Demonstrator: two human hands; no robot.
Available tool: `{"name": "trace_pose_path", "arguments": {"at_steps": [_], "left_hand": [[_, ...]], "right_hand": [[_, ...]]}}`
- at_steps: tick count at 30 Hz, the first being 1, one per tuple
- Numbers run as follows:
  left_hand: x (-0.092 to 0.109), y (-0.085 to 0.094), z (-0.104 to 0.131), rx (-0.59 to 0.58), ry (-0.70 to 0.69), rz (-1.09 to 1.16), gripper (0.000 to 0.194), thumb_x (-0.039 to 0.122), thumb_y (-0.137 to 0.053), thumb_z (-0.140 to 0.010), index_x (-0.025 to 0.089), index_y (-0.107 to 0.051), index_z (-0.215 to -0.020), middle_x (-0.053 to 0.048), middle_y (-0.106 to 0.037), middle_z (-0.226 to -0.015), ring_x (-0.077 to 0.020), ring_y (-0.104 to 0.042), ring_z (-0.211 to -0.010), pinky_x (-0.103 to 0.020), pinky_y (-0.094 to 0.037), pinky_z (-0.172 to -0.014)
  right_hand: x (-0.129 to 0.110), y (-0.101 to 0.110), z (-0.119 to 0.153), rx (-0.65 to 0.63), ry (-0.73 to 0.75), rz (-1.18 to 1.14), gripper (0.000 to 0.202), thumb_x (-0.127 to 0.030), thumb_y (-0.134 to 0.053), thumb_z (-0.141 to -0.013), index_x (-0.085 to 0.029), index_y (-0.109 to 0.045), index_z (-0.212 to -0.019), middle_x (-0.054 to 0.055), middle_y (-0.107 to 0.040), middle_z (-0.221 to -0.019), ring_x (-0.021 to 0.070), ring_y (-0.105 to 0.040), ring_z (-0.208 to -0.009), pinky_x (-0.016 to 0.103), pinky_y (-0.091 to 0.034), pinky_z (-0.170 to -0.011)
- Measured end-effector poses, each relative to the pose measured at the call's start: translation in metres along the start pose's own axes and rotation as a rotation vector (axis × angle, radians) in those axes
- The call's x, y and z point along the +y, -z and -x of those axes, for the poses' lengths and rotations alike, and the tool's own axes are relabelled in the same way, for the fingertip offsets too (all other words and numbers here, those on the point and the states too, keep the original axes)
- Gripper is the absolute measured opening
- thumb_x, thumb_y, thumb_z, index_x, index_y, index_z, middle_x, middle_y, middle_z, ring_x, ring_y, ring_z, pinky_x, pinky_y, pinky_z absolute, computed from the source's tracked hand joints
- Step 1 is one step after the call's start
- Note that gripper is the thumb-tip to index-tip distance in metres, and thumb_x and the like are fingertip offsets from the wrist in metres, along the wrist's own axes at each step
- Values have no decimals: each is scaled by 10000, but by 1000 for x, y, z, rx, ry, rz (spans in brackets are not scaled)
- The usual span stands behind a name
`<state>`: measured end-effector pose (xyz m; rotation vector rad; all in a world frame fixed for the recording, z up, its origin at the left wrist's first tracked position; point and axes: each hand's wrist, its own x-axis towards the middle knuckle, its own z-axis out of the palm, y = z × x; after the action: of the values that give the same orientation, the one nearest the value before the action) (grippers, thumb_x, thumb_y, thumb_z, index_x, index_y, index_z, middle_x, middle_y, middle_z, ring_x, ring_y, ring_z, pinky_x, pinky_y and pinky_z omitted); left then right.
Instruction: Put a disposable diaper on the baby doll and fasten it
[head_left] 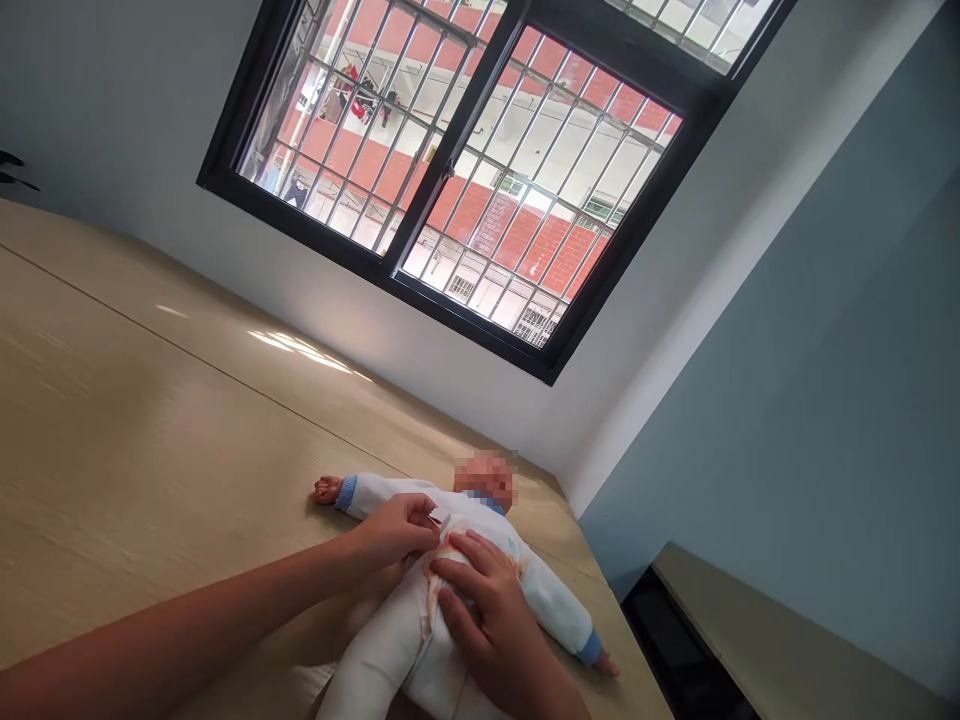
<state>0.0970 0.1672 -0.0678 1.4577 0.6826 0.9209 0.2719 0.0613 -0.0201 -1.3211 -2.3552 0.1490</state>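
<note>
A baby doll (pixel 551 595) lies on its back on the wooden table (pixel 150 450), arms spread wide and head toward the window wall. It wears a white top (pixel 386 490) with blue cuffs and collar, and white trousers (pixel 379 650). Orange-patterned cloth shows at its waist. Fingers bent into a pinch, my left hand (pixel 401 530) is at the side of the waist, on the edge of the white top; the fingertips are partly hidden. Across the doll's belly lies my right hand (pixel 491 605), fingers stretched out over the cloth at the waist.
Behind the table a black-framed window (pixel 390 265) with metal bars is set in the wall. A lower wooden surface (pixel 787 640) with a dark opening stands at the right, beside the blue-grey wall (pixel 825 400). A seam runs along the tabletop.
</note>
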Motion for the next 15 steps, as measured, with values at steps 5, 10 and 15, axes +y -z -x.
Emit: {"name": "trace_pose_path", "arguments": {"at_steps": [5, 10, 15], "left_hand": [[3, -6, 4, -85, -155, -146, 174, 186, -591, -680, 154, -661, -836, -9, -603, -742, -179, -521, -737, -284, -378, -638], [17, -15, 20, -60, -346, -541, 225, 274, -488, -870, 184, -691, -901, -24, -545, -846, -176, -512, -777, -300, -406, -730], [25, -18, 29, -167, -410, -753, 329, 313, -446, -926, 263, -668, -1165, -47, -498, -998, -197, -530, -904, -336, -433, -863]], "right_hand": [[12, -7, 7, 179, -50, -156, 257, -312, -554, -920, -273, -692, -1133, 79, -547, -1312, 254, -506, -1230, 414, -396, -1071], [18, -11, 8, 333, -54, -267, 175, -261, -552, -900, -191, -703, -953, 85, -626, -1100, 217, -582, -1058, 339, -441, -973], [21, -10, 9, 472, -79, -331, 189, -268, -547, -908, -172, -663, -794, 56, -652, -907, 188, -602, -884, 299, -462, -835]]}}
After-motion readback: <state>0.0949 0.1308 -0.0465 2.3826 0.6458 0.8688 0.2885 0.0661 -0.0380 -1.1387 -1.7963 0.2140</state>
